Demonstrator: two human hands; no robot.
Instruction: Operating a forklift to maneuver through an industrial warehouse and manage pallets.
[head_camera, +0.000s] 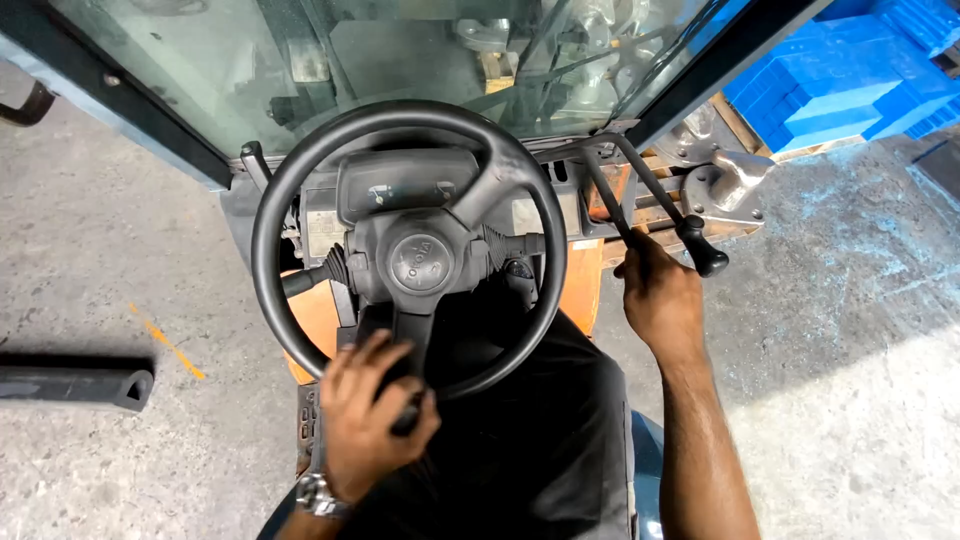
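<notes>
Here, we are operating a forklift: our left hand (372, 420) is gripping the spinner knob at the bottom of the black steering wheel (272, 190), while our right hand (658, 298) is closing around a hydraulic control lever (640, 232) beside the black-knobbed lever (705, 255). Judged next: coordinated steering and lever input.

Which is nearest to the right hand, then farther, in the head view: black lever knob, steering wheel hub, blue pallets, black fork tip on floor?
From the right hand:
1. black lever knob, just right of the fingers.
2. steering wheel hub, left.
3. blue pallets, upper right.
4. black fork tip, far left on the floor.
</notes>
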